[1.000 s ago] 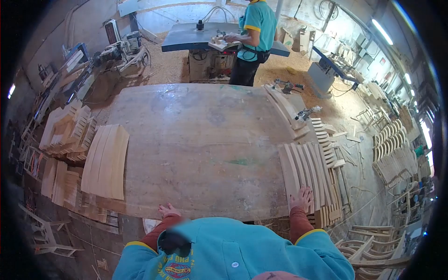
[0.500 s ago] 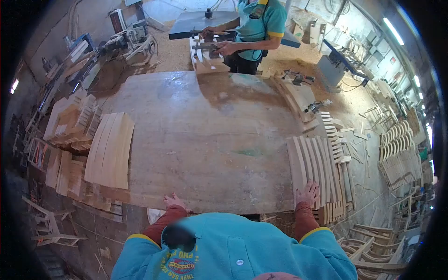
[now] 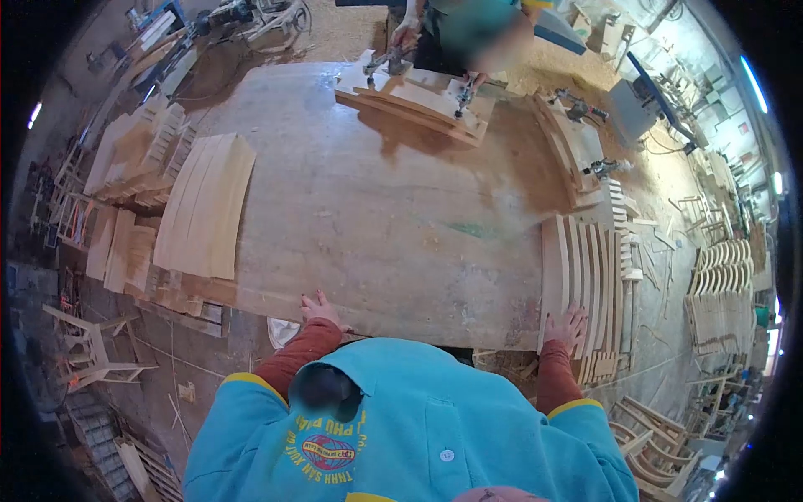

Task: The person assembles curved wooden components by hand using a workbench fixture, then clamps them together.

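Observation:
My left hand [image 3: 321,311] rests on the near edge of the wooden worktable [image 3: 360,243], fingers spread and holding nothing. At the table's right side, my right hand [image 3: 568,327] lies with its fingers stretched over the near ends of several curved wooden strips [image 3: 577,259] set side by side. A stack of wide curved boards [image 3: 205,205] sits at the left of the table. Across from me, a co-worker's hands are on a wooden jig [image 3: 418,96] with metal clamps, which lies on the far edge of the table.
Another clamped wooden jig [image 3: 573,146] stands at the far right corner. More cut wood pieces [image 3: 138,155] are piled beyond the left edge. Chair frames [image 3: 99,347] stand on the floor at left, and curved parts [image 3: 721,293] are stacked at right.
The co-worker has brought the clamped jig onto the far side of the table and leans over it. My view has tilted slightly; my hands stay in nearly the same places.

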Available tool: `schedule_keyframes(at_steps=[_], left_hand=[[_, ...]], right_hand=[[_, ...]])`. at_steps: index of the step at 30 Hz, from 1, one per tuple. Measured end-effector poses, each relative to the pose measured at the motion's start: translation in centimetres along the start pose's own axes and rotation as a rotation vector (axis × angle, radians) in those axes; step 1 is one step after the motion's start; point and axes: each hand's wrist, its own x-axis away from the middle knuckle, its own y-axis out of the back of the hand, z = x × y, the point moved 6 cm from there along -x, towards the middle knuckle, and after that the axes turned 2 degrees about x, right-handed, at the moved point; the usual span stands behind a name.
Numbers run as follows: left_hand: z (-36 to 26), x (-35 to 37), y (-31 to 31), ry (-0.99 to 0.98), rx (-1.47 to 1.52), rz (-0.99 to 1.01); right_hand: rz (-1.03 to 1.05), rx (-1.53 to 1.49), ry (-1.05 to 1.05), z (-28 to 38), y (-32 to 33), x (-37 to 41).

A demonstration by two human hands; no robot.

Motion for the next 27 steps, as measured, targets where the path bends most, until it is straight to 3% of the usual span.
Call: schedule_keyframes(at_steps=[7,9,13,15,17,19,21,24,26,27], left_hand=[[-0.5,-0.4,0.4,0.030,-0.109,0.075],[-1.1,0.3,2.2,-0.099,-0.277,0.179],[-3.1,-5.6,4.5,-0.617,-0.230,0.537],[-6.4,-5.4,11.5,-0.789,-0.091,0.192],[-9.9,-5.2,18.0,-0.707,0.066,0.207],[-13.5,-6.8,23.6,-1.007,0.399,-0.004],[-17.4,-8.5,28.9,-1.115,0.667,-0.044],[-23.4,-8.5,37.6,-1.133,0.643,-0.199],[-26.7,-8.5,41.8,-0.939,1.019,-0.114],[-28.9,-9.9,44.1,-1.222,0.529,-0.389]], right_hand=[[-0.024,-0.029,0.010,0.0,0.0,-0.1],[-0.042,-0.020,0.021,0.0,0.1,-0.3],[0.068,-0.010,-0.040,-0.2,-0.5,-0.6],[0.141,-0.031,-0.062,-0.4,-0.5,-0.7],[0.147,-0.049,-0.069,-0.2,0.1,-0.8],[0.145,-0.061,-0.066,0.1,0.6,-0.7],[0.134,-0.063,-0.054,0.3,1.1,-0.8],[0.157,-0.086,-0.056,0.3,1.1,-1.0],[0.164,-0.110,-0.069,-0.1,0.1,-1.4],[0.172,-0.122,-0.076,-0.2,-0.4,-1.3]])
